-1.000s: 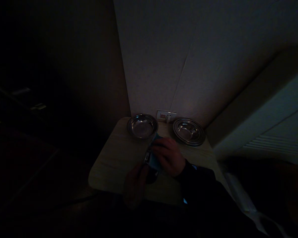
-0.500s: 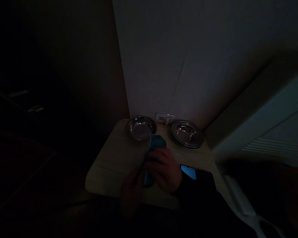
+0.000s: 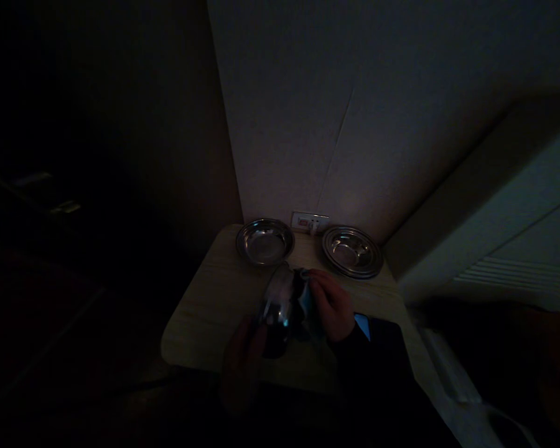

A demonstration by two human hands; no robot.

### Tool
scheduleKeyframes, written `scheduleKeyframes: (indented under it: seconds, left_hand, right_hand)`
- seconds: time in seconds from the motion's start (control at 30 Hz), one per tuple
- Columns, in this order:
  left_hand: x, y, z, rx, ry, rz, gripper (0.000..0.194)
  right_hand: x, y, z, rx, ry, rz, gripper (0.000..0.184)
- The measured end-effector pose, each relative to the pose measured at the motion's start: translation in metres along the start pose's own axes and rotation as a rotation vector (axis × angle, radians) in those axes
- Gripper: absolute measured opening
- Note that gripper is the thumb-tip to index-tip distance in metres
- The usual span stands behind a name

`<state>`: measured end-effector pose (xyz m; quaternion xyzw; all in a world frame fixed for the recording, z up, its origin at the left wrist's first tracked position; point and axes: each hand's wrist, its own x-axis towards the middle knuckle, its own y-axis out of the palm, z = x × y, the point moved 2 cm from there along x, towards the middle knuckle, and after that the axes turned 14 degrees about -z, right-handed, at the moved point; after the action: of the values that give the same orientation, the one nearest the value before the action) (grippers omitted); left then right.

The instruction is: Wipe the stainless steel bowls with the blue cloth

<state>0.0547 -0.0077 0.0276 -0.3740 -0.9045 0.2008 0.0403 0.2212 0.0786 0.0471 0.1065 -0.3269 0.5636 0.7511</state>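
Note:
My left hand [image 3: 243, 361] grips the near left edge of a shiny metal bowl [image 3: 276, 314], which is tilted on its side above the table's front part. Fingers closed, my right hand [image 3: 332, 305] clutches a blue-green cloth [image 3: 307, 303] just right of the bowl. Dim light hides whether the cloth touches the bowl. Behind the hands, a single wide-rimmed metal bowl [image 3: 265, 242] sits at the back left of the table. A stack of similar metal bowls [image 3: 352, 252] stands at the back right.
Pale wood-look table [image 3: 200, 311] with rounded corners stands against a wall. A socket [image 3: 310, 221] with a plug is on the wall behind it. Beside my right wrist lies a phone [image 3: 363, 325] with a lit screen, partly covered by the sleeve. The room is very dark.
My right hand with the cloth has moved right, off the bowl. The bowl in my left hand has turned, so its shiny surface now shows. The bowls behind have not moved.

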Motion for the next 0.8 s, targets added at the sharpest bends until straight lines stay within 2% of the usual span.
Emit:
scheduleKeyframes:
  seconds: [0.07, 0.13, 0.17, 0.3, 0.4, 0.53, 0.8]
  left_hand:
    - [0.001, -0.002, 0.004, 0.023, -0.035, -0.069, 0.035]
    - [0.002, -0.003, 0.0, 0.036, -0.044, -0.071, 0.037]
    - [0.002, -0.003, -0.003, 0.05, -0.043, -0.054, 0.038]
    - [0.002, -0.001, -0.024, -0.021, 0.07, 0.151, 0.039]
    - [0.003, 0.0, -0.03, -0.088, 0.107, 0.198, 0.038]
    - [0.004, -0.001, -0.029, -0.066, 0.079, 0.149, 0.037]
    - [0.007, 0.005, -0.034, -0.093, 0.114, 0.113, 0.04]
  right_hand:
    - [-0.004, -0.002, -0.006, 0.03, 0.055, -0.042, 0.02]
    - [-0.009, -0.004, -0.007, 0.038, 0.082, -0.061, 0.02]
    - [-0.012, -0.004, -0.006, 0.039, 0.089, -0.06, 0.02]
    - [-0.02, -0.004, 0.0, 0.051, 0.098, -0.03, 0.021]
    - [-0.022, -0.004, 0.003, 0.045, 0.099, -0.027, 0.021]
    - [-0.025, -0.005, 0.005, 0.044, 0.106, -0.01, 0.022]
    - [-0.024, -0.007, 0.012, 0.026, 0.074, -0.013, 0.022]
